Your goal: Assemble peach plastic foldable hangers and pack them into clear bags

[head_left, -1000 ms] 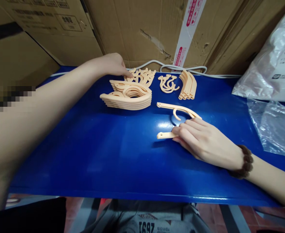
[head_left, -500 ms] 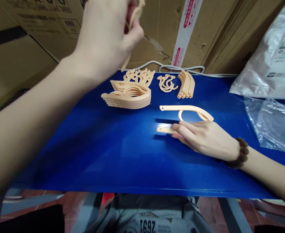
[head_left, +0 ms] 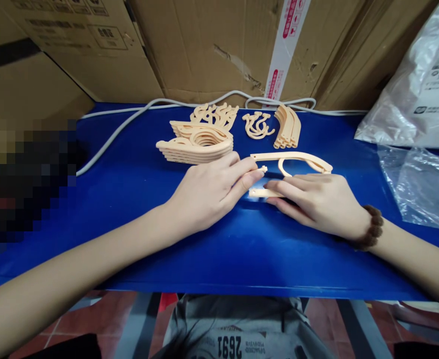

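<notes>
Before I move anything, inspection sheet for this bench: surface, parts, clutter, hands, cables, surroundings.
Surface: glossy blue tabletop; damage, nothing seen.
Parts: stacked beige frames, wavy pieces behind them; loose hooks and curved bars to their right.
Clutter: plastic bag at right, clear film in front of it.
Hands: left hand pinches a small beige piece; right hand grips a two-armed beige part, partly hidden by fingers.
Cables: white cabling along the rear, one run forward at left.
Surroundings: cardboard behind; red tiled floor below.
</notes>
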The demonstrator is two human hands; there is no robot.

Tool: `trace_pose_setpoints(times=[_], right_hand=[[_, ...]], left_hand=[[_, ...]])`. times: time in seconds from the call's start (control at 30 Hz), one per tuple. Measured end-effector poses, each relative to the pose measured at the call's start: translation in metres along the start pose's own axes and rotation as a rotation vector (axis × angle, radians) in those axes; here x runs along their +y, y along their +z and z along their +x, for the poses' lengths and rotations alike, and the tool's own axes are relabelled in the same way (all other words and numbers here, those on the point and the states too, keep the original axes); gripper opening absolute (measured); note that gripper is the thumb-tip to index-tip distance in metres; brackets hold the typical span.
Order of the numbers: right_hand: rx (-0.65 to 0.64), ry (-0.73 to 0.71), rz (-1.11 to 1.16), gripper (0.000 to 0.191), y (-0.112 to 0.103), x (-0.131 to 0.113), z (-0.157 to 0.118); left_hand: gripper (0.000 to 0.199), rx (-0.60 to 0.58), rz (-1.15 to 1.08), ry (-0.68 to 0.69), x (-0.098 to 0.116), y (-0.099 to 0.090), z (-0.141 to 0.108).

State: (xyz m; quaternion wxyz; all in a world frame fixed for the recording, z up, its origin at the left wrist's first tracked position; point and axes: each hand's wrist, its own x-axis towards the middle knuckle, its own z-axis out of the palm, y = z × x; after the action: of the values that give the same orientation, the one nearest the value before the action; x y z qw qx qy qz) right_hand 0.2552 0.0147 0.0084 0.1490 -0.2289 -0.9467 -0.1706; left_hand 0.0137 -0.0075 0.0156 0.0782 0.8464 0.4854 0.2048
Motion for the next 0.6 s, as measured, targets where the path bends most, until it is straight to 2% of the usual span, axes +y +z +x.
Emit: trace_pose_setpoints(times=[0.27,0.4,0.6], right_hand=[[-0.032,-0.024,0.077,0.032,0.003,0.003,0.003],[-0.068,-0.031,0.130,0.032,0.004,0.004,0.002],[-0.130,-0.008,0.140,0.032,0.002,0.007,0.000]], left_hand=[[0.038,-0.117,-0.172,0.033,-0.010,0.010,-0.007],[0.030,-0.083,-0.213,0.024,-0.012,0.010,-0.010],[0.032,-0.032,-0.181,0.049,-0.011,0.011,-0.009]])
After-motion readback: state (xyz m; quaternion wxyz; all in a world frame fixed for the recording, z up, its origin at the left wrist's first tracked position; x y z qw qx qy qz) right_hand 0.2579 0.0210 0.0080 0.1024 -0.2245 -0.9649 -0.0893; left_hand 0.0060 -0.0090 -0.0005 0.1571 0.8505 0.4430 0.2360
